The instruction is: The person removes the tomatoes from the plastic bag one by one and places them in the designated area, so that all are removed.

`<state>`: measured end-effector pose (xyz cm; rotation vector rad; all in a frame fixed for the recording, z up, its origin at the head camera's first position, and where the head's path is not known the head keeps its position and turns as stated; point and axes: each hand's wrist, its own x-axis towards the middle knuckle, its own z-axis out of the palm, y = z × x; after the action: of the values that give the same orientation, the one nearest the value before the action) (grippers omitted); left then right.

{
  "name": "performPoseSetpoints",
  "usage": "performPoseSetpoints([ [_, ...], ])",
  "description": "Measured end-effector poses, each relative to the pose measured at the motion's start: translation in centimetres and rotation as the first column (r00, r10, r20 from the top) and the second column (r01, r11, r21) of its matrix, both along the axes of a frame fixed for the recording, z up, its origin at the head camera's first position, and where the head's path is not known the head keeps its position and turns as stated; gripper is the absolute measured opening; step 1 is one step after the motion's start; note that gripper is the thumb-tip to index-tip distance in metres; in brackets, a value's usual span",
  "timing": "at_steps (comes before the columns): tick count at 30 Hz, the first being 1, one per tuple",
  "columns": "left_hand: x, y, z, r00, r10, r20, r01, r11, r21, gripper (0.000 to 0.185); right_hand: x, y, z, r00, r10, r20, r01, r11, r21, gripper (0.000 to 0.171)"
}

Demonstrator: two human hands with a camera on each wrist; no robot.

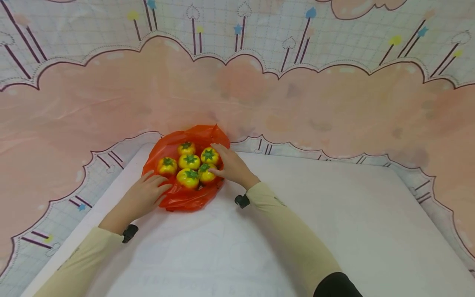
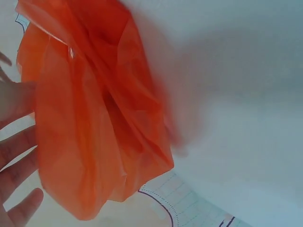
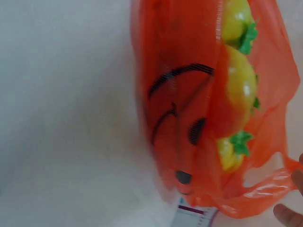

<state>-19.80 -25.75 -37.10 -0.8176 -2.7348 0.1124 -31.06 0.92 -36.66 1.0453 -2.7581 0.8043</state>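
An orange-red plastic bag (image 1: 185,202) lies with its mouth spread wide, holding several yellow, round fruits (image 1: 189,161) with green leafy tops. At its near left side, my left hand (image 1: 142,196) touches the bag with fingers spread. The left wrist view has those fingers (image 2: 19,177) fairly straight beside folded plastic (image 2: 94,118). My right hand (image 1: 235,167) reaches over the right rim, thumb and fingers apart beside the rightmost fruits. In the right wrist view, a fingertip (image 3: 297,178) meets a loop of the bag, and a black smiling face is printed on the bag's side.
The bag sits toward the far left of a white table (image 1: 297,222). Behind and around the table hangs a patterned cloth (image 1: 315,107) in peach and white. Black straps (image 1: 130,233) circle both wrists, below pale yellow sleeves (image 1: 297,231).
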Motion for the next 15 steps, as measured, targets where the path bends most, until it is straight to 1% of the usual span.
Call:
performPoseSetpoints([
  [3,0.1,0.0,-0.2,1.000,-0.015,-0.009,0.016,1.000,0.014,0.029,-0.3,-0.3,-0.7,0.992,0.021,0.128,-0.012,0.997,-0.077,0.079],
  [6,0.3,0.1,-0.5,0.999,-0.027,-0.022,0.027,0.999,0.021,0.027,-0.6,-0.5,-1.3,0.972,0.031,0.232,0.009,0.986,-0.168,0.080],
  [11,0.7,0.1,-0.9,0.999,-0.032,-0.024,0.032,0.999,0.022,0.026,-1.0,-0.8,-2.4,0.945,0.040,0.325,0.063,0.951,-0.301,0.078],
  [15,1.1,0.1,-0.9,0.999,-0.033,-0.021,0.033,0.999,0.026,0.025,-1.2,-1.2,-3.1,0.917,0.054,0.395,0.104,0.923,-0.370,0.076],
])
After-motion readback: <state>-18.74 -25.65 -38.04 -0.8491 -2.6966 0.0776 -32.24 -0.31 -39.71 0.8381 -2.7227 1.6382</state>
